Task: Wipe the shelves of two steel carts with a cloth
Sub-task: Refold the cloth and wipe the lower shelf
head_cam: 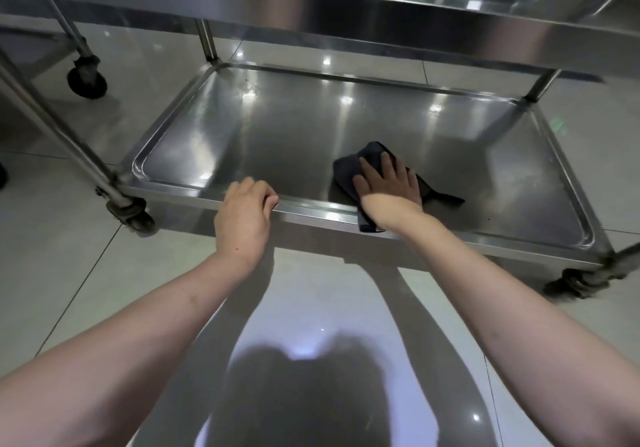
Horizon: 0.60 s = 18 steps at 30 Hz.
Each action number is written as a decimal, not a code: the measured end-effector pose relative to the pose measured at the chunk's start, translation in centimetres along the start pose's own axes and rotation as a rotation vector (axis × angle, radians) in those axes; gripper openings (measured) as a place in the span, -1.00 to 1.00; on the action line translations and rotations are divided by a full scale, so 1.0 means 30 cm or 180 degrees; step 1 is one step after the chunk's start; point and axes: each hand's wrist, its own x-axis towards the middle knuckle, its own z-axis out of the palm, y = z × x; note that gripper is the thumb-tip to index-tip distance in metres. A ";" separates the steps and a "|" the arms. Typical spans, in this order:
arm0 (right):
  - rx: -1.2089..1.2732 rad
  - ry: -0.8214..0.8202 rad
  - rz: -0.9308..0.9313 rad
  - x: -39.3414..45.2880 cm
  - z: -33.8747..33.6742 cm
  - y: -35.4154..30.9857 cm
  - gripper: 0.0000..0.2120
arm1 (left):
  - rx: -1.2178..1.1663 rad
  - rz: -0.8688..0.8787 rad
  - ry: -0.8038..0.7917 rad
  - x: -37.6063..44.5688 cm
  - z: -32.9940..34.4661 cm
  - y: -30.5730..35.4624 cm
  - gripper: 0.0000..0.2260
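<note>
Left hand (pixel 244 209) curled over the bottom shelf's (pixel 194 135) near edge, steadying it; right hand (pixel 388 187), fingers spread, pressed the cloth (pixel 346 169) flat there.

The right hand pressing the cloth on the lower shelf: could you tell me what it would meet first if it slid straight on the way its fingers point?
The right hand points toward the shelf's far side. Past the dark cloth lies bare steel; likely the raised far rim comes first, though depth is uncertain.
</note>
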 end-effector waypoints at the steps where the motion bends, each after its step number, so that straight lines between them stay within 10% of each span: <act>1: 0.0002 -0.0031 -0.0129 0.000 0.007 -0.046 -0.46 | -0.0002 0.0002 -0.0014 0.001 -0.001 -0.002 -0.88; 7: -0.0015 -0.0219 -0.1011 0.045 0.037 -0.249 -0.43 | 0.0131 0.0042 -0.0070 0.017 -0.009 -0.015 -0.88; 18: 0.0010 -0.0215 -0.1062 -0.082 -0.031 0.052 -0.51 | 0.0276 0.0472 0.0027 0.034 0.010 -0.029 -0.95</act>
